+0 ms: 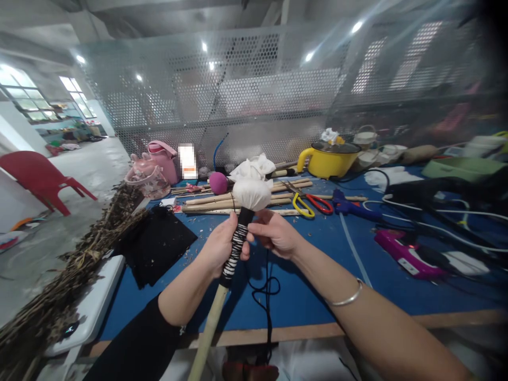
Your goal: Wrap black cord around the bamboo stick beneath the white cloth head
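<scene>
My left hand (217,244) is wrapped round a wooden stick (212,323) that leans up and away from me. At its top sits a round white cloth bundle (252,194), gathered over a black neck. Below it runs a black-and-white wrapping (236,248) of cord wound over the stick. My right hand (278,233) is closed beside the top of the winding, thumb and finger pinched against it. From under that hand a loose black cord (265,288) hangs in loops over the table edge; the pinch point itself is partly hidden.
Beyond the bundle, the blue table (317,296) bears several wooden sticks (210,203), yellow-and-red-handled scissors (304,206), a blue glue gun (355,206) and a yellow pot (333,159). Cables and a magenta power strip (408,254) lie right. Left are black cloth (156,243) and dried stalks (51,296).
</scene>
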Demonstrator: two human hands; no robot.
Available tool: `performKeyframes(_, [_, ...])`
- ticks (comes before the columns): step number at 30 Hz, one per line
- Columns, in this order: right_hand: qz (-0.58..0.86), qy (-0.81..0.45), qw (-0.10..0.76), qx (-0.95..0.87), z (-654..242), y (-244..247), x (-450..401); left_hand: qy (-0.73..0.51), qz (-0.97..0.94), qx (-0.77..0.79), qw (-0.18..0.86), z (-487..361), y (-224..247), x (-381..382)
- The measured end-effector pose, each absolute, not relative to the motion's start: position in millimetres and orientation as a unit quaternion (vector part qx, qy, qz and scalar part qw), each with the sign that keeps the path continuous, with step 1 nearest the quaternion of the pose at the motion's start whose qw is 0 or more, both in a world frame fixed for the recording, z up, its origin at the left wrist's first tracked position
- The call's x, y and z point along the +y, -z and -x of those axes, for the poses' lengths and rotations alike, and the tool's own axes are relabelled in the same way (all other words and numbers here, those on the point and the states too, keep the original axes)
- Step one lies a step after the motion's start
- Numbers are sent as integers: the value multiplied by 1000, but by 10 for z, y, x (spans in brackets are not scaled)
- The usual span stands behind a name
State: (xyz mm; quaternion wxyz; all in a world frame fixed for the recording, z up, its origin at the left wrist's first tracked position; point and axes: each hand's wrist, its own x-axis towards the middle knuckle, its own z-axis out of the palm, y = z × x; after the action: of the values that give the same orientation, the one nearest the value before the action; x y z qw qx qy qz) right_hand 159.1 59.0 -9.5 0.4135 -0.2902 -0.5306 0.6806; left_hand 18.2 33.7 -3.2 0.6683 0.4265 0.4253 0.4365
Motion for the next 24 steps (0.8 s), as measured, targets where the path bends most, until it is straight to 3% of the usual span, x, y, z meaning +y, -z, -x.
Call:
performKeyframes(4, [299,-687,410,-519,-1570,168,602,-372,-416,474,681,-194,94,345])
performKeyframes(12, [368,-641,439,-510,-1530,215,623,-477,-575,515,420,-239,201,280])
performKeyframes(19, [367,-579,443,-577,-1637,43,578,-508,-531,491,468,-200,46,241])
performKeyframes(24, [347,-620,465,-528,-1661,35,539,-519,-521,462,496,-196,10,232])
